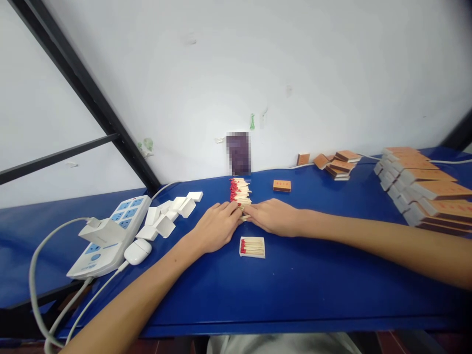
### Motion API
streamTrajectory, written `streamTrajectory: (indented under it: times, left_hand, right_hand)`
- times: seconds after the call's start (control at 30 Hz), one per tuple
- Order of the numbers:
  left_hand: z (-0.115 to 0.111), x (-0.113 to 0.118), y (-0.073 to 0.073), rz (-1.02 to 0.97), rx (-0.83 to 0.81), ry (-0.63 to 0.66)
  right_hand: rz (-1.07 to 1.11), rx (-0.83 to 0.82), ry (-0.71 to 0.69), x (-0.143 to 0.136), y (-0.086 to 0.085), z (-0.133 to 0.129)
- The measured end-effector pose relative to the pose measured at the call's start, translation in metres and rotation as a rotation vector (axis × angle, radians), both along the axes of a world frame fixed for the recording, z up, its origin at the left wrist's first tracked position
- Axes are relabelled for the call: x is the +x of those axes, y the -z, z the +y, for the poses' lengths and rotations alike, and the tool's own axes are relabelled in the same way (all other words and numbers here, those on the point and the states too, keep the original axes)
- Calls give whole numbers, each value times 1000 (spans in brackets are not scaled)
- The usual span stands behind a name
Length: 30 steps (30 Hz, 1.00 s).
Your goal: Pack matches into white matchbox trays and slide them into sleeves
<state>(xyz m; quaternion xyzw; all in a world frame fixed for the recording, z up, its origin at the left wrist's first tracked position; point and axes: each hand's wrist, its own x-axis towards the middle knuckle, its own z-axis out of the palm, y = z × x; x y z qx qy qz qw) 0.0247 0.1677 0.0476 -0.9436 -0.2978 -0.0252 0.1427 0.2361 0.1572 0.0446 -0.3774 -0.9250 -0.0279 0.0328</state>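
Note:
Both hands meet at the near end of a long pile of red-tipped matches [240,188] in the middle of the blue table. My left hand [217,227] has its fingers curled at the red heads' side. From the other side, my right hand [275,216] closes on the plain stick ends. A few matchsticks show between the fingertips; the rest of the grip is hidden. Just in front of the hands lies a white matchbox tray [252,255] with a layer of matches in it, heads to the left. An orange matchbox [282,186] lies beyond my right hand.
Left of the hands are white empty trays [164,226], a white power strip [127,201] with cables, and a white earphone case [137,251]. Orange boxes [341,166] lie near the wall; stacked matchboxes [438,189] stand far right. A blurred dark rectangle [238,153] is behind the pile.

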Motion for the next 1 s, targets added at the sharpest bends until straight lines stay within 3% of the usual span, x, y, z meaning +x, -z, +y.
streamTrajectory:
  times: [0.17,0.4,1.0]
  left_hand:
    - [2,1,0,35,46,32]
    - [3,1,0,118,-10,-78]
    - [0,6,-1,174,-72,-85]
  right_hand:
    - [13,-45,-21,4,0,2]
    - [-3,-63,-8,3,-4,1]
    - [25,-58,3,1,-2,0]
